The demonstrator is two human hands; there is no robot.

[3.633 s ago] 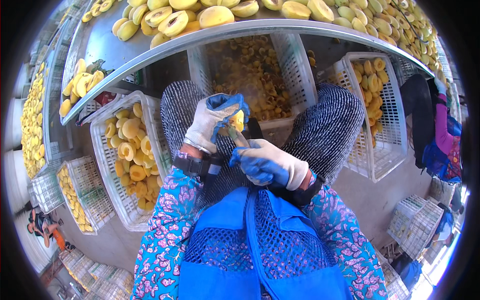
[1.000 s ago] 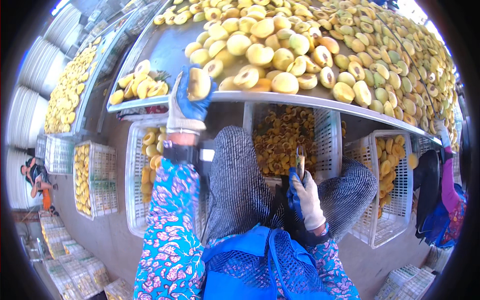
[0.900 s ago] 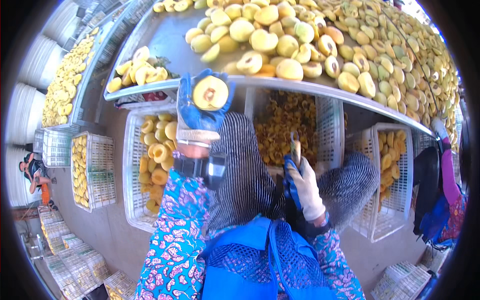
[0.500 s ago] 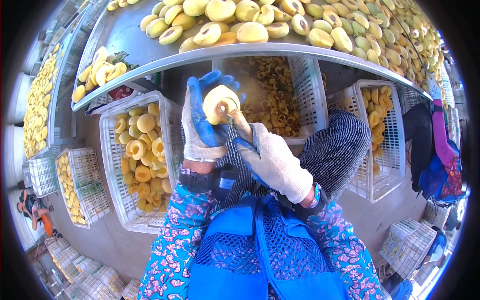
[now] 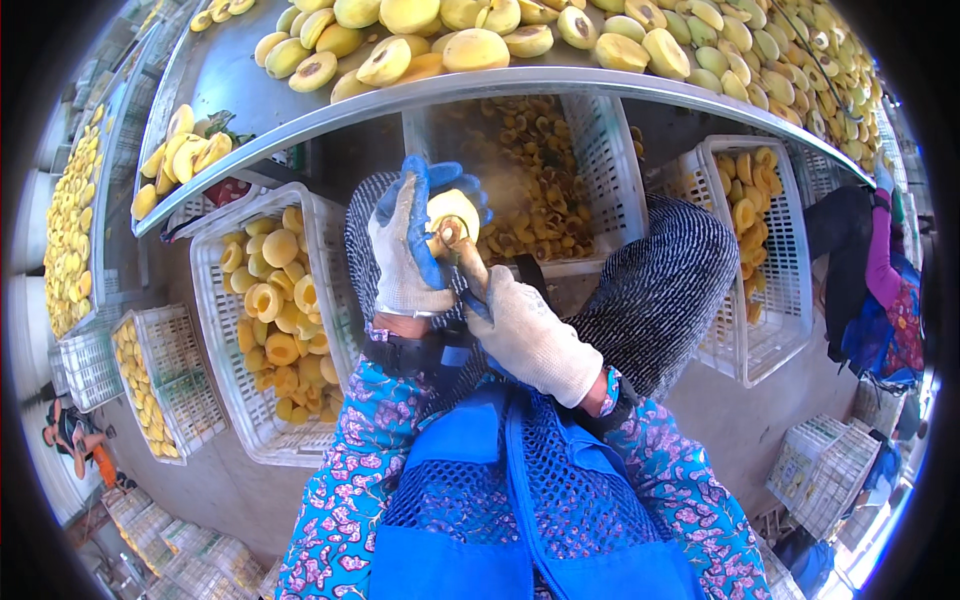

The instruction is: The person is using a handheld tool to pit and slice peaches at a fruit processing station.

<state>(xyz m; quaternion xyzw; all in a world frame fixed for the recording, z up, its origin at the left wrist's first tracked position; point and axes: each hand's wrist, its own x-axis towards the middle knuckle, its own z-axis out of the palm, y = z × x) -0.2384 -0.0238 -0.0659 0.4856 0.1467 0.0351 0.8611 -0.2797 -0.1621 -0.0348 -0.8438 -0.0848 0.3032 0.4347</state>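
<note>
In my gloved left hand [image 5: 408, 245], blue on the palm side, a yellow peach half [image 5: 448, 210] is held with its cut face toward me. My right hand [image 5: 535, 335], in a pale knit glove, is closed round a pitting tool [image 5: 471, 268] with a brownish shaft. The tool's end meets the brown middle of the peach half, so its tip is hidden. Both hands are above my lap, in front of a white crate [image 5: 612, 165] holding brownish fruit scraps.
A metal table [image 5: 250, 75] piled with peach halves [image 5: 475, 50] runs across the far side. White crates of pitted peach halves stand at left [image 5: 215, 340] and right [image 5: 790, 335]. Another person's arm [image 5: 880, 250] reaches in at far right.
The peach half has tilted in my left hand, and the tool's end has shifted against its middle. My right hand has moved slightly left and down. The whole view has shifted a little.
</note>
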